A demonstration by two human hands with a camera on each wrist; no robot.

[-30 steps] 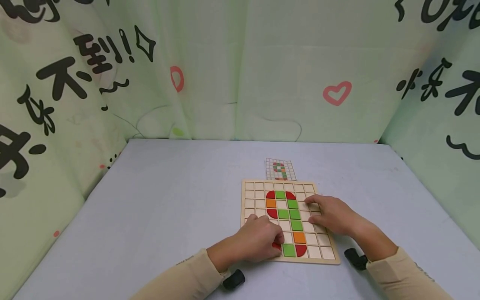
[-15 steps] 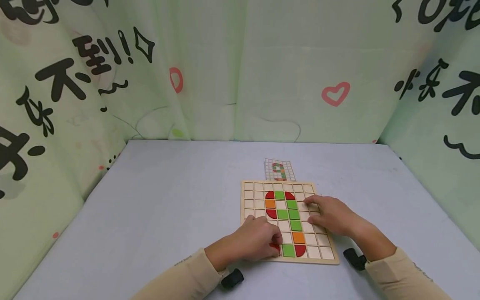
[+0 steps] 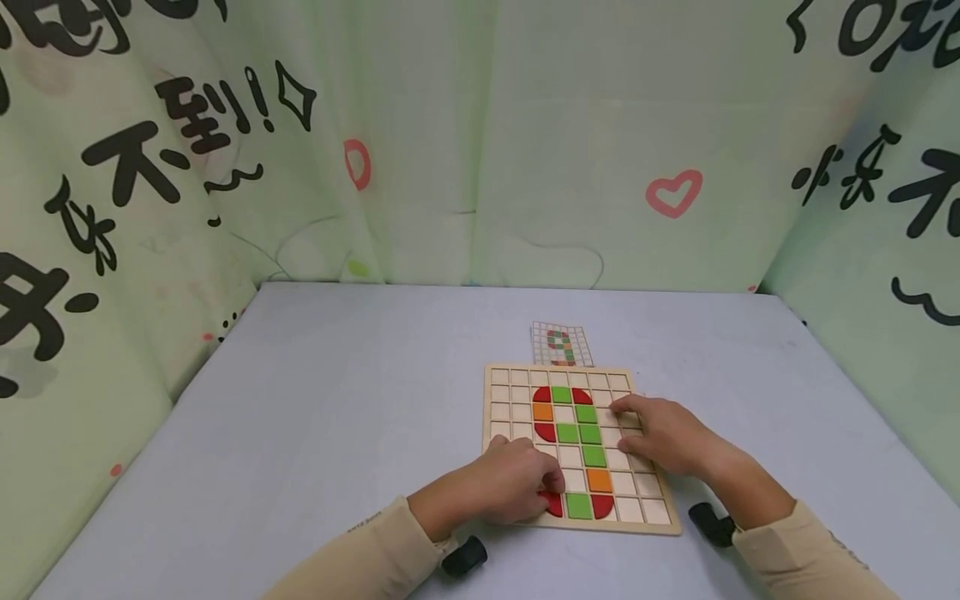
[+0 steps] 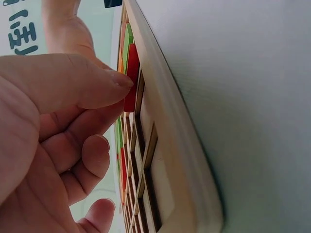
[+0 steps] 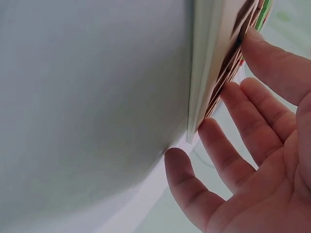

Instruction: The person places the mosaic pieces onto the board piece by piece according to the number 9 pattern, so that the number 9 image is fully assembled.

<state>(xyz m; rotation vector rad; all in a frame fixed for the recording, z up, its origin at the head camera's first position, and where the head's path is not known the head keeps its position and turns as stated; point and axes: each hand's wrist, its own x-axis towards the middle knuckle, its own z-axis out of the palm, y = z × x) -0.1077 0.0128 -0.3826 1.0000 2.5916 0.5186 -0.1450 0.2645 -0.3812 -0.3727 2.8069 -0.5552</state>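
Observation:
A wooden grid board (image 3: pixel 645 527) lies on the table with red, green and orange tiles in its squares, forming a figure like a 9. At its near-left part, my left hand (image 3: pixel 510 482) has thumb and index finger on a red quarter-round tile (image 3: pixel 555 505) in the bottom row. The left wrist view shows the thumb tip against this red tile (image 4: pixel 130 103), the other fingers curled behind. My right hand (image 3: pixel 667 429) rests over the board's right edge, fingers spread loosely and holding nothing. In the right wrist view, its fingertips are at the board's rim (image 5: pixel 204 63).
A small printed pattern card (image 3: pixel 562 342) lies just beyond the board's far edge. The table (image 3: pixel 360 375) is pale and stands against a green curtain (image 3: pixel 420 167) with black lettering. Black wrist devices sit by the left (image 3: pixel 465 557) and right (image 3: pixel 712 525) cuffs.
My left fingertips have shifted slightly left, so more of the bottom red tile shows. The right hand keeps its place on the board. The head view has tilted a little.

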